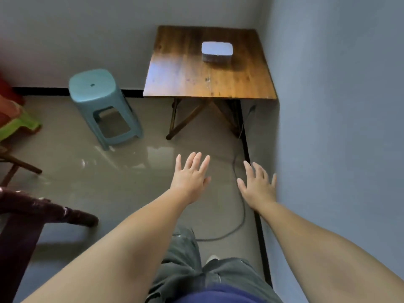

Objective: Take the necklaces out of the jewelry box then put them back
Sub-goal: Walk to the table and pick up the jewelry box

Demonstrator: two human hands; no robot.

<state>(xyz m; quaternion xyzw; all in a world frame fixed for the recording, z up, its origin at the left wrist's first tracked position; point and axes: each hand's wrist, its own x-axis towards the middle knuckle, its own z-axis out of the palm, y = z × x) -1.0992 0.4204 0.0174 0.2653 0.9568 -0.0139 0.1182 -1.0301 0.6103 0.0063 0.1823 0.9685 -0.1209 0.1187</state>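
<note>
left hand [190, 179]: held out over the floor, fingers spread, grasping nothing.
right hand [258, 186]: also spread flat and empty, its outer edge close against the wall [338, 127].
jewelry box [216, 51]: lid closed, on the far half of the wooden table [185, 79], well apart from both hands.
necklaces: none visible; the closed box hides its contents.
stool [102, 106]: teal plastic, on the floor left of the table.
cable [240, 206]: runs along the floor by the wall, partly behind the right arm.
left edge: dark chair and coloured furniture, cut off, hard to identify.
</note>
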